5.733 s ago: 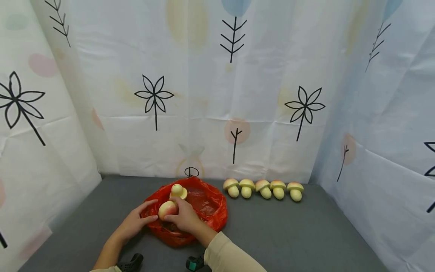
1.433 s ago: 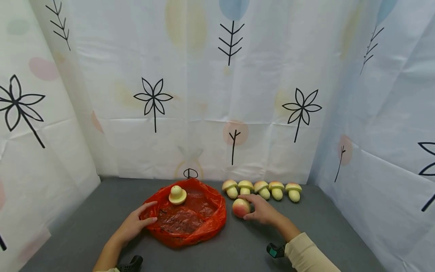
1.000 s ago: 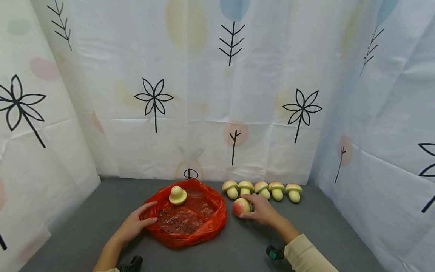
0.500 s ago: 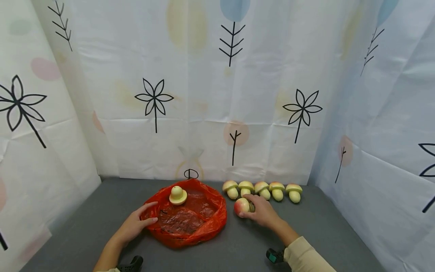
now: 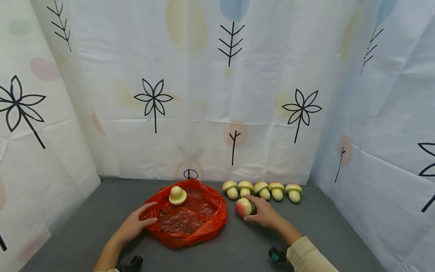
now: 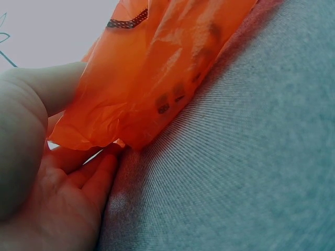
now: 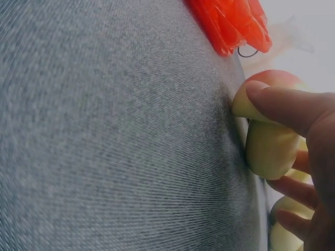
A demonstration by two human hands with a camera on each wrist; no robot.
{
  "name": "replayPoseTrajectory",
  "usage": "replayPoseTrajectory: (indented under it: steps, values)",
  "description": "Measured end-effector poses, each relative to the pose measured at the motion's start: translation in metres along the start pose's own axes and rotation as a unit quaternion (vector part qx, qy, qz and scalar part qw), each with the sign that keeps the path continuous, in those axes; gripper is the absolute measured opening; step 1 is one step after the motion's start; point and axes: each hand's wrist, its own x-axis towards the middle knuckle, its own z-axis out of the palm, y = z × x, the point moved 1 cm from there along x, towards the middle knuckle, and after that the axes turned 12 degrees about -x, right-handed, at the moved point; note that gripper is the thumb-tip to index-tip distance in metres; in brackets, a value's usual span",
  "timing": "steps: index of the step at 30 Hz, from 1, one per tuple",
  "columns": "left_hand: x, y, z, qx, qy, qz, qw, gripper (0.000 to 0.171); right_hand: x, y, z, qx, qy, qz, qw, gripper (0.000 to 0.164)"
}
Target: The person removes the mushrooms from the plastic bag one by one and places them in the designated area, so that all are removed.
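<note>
My right hand (image 5: pixel 265 213) grips a toy mushroom (image 5: pixel 243 207) with a yellow-and-red cap, just in front of a row of similar mushrooms. In the right wrist view the thumb (image 7: pixel 293 104) lies across the cap, and the stem (image 7: pixel 272 149) is against the fingers. At the left, my left hand (image 5: pixel 134 223) holds the near left side of a red plastic bag (image 5: pixel 210 230), its film between thumb and fingers. The plastic hides parts of these fingers in the left wrist view. Another mushroom (image 5: pixel 177 195) sits inside the bag, stem up.
Several mushrooms, among them one at the right end (image 5: pixel 293 192), line the back of the grey table (image 5: pixel 326 230), caps toward the wall. A patterned white cloth (image 5: pixel 204 147) encloses the back and both sides.
My right hand has lifted the mushroom out of the bag and carried it right to the row. Lately it has turned the mushroom, bringing the stem rightward. My left hand stays put.
</note>
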Motion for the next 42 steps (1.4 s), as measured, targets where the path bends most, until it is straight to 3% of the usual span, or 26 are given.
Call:
replayPoseTrajectory:
  steps: [7, 16, 26, 42]
  values:
    - [0.001, -0.002, 0.000, -0.005, -0.001, 0.000, 1.0000, 0.067, -0.001, 0.000, 0.000, -0.012, -0.005, 0.006, 1.000, 0.077]
    - [-0.002, 0.003, 0.001, -0.002, 0.000, 0.000, 1.0000, 0.067, 0.001, -0.002, 0.000, -0.014, 0.007, 0.019, 1.000, 0.062]
    - [-0.002, 0.002, 0.000, -0.006, 0.000, 0.003, 1.0000, 0.067, 0.000, 0.002, 0.004, -0.019, 0.039, 0.029, 0.999, 0.057]
    - [-0.004, 0.004, 0.002, -0.008, 0.002, 0.002, 1.0000, 0.066, 0.006, -0.002, 0.012, -0.038, 0.070, 0.098, 0.992, 0.063]
